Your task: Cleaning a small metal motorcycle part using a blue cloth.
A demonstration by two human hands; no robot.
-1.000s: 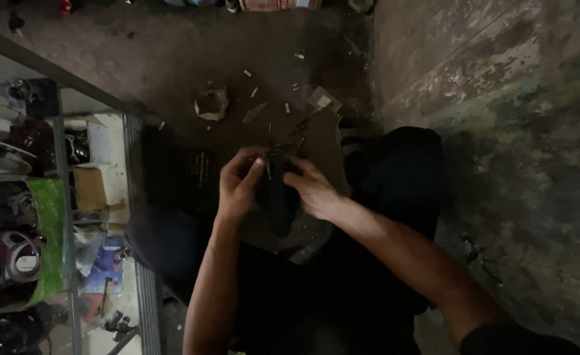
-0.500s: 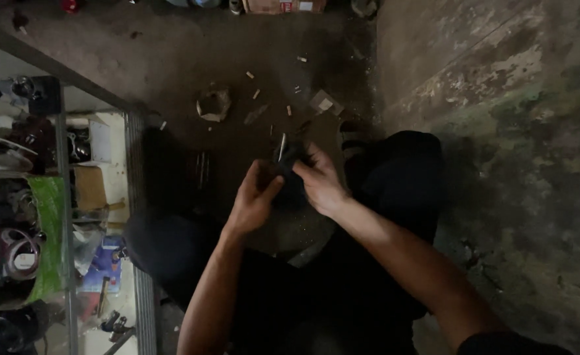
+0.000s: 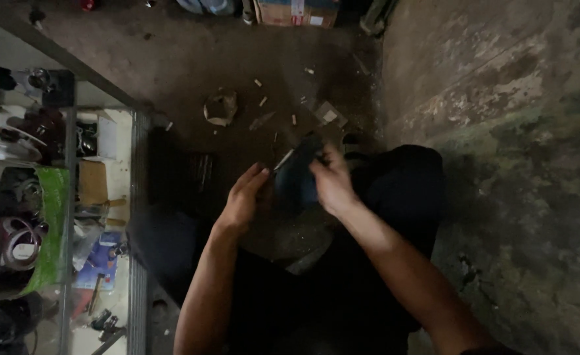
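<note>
Head view, read from left to right: we see a glass display case (image 3: 53, 197) of mixed goods at the left edge; the left hand (image 3: 245, 197), fingers curled, pinching a thin pale tool (image 3: 283, 160) at its lower end; a dark, blurred object (image 3: 296, 181) between the two hands, above the lap; the right hand (image 3: 333, 181), fingers closed over that object's right side; a stained concrete wall (image 3: 513, 131) at far right.
</note>
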